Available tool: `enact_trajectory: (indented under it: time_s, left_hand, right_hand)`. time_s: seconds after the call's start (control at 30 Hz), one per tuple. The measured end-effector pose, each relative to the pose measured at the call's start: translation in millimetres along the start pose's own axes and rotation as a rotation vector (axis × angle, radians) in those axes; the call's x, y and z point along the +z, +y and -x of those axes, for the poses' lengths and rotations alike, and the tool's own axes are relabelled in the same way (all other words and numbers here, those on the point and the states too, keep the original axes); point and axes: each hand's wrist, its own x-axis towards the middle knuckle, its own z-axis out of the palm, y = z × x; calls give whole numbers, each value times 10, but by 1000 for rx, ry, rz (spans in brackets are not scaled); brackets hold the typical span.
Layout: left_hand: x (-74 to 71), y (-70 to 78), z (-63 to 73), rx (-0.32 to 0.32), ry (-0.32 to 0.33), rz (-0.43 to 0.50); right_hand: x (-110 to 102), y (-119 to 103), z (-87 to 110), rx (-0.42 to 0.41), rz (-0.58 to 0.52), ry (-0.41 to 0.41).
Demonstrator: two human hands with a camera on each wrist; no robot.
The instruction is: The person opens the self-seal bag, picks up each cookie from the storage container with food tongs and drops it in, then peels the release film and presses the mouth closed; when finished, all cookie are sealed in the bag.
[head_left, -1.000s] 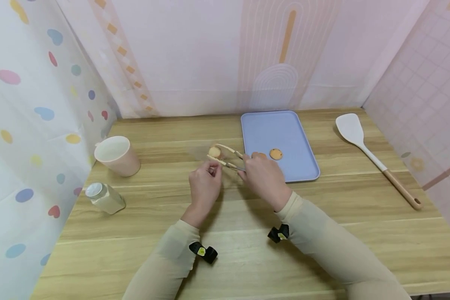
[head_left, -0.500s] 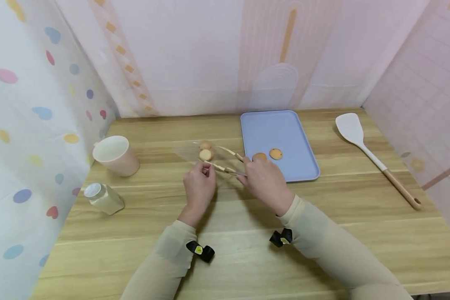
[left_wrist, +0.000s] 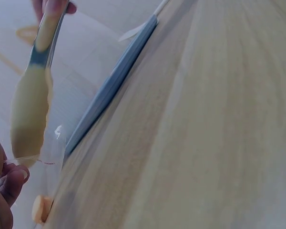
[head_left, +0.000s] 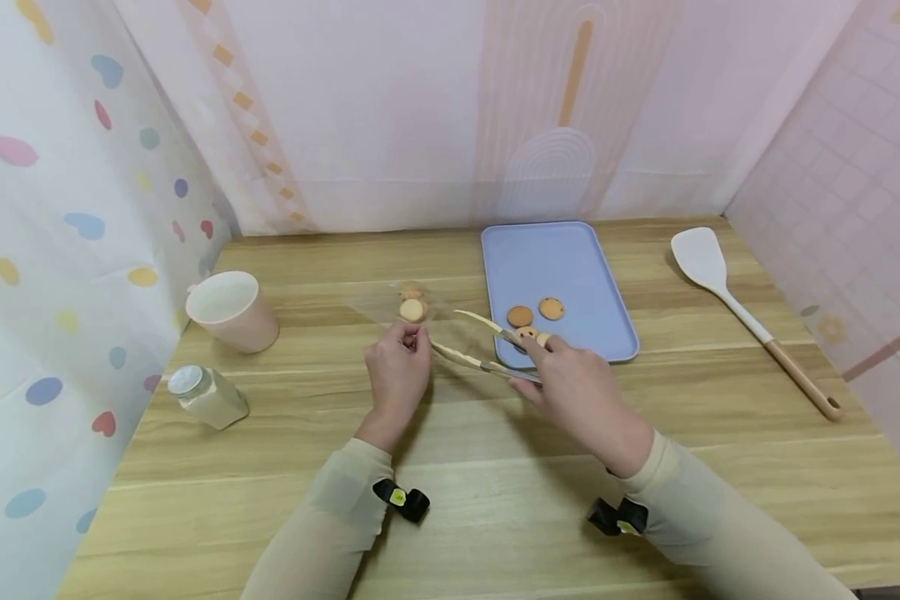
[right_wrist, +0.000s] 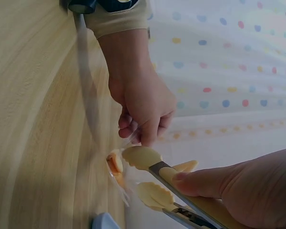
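Note:
My left hand pinches the edge of a clear plastic bag. Inside the bag lie round cookies, also visible as orange-brown cookies in the right wrist view. My right hand grips metal tongs with cream scalloped tips. Those tips are spread apart, hold nothing, and point at the bag's mouth just right of my left hand. In the left wrist view one tong tip hangs above the pinching fingers. Beside my right hand, several cookies lie on a blue tray, partly covered by tongs and hand.
A pink mug and a white-lidded jar stand at the left. A white spatula with a wooden handle lies at the right. Patterned curtains border the wooden table at the back and sides.
The tongs have drawn back from the bag toward the right and spread wider, uncovering more cookies on the tray. Earlier, the left hand and bag shifted slightly left; a cookie between the tips is now in the bag.

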Motion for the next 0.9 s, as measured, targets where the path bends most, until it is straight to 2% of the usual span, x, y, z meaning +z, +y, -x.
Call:
enact_trajectory:
  time_s: [0.17, 0.37, 0.57, 0.73, 0.9]
  left_hand:
    - [6, 6, 16, 18, 3, 14]
    - [29, -13, 49, 69, 18, 62]
    - [30, -9, 53, 110, 45, 94]
    - [31, -43, 85, 120, 60, 128]
    - [9, -44, 88, 101, 54, 187]
  right_hand:
    - [-95, 172, 206, 32, -55, 19]
    - [-244, 489, 439, 148, -138, 18]
    - [-300, 963, 480, 154, -106, 96]
    - [-281, 1336, 516, 173, -59, 66]
    - [-250, 1544, 567, 163, -67, 48]
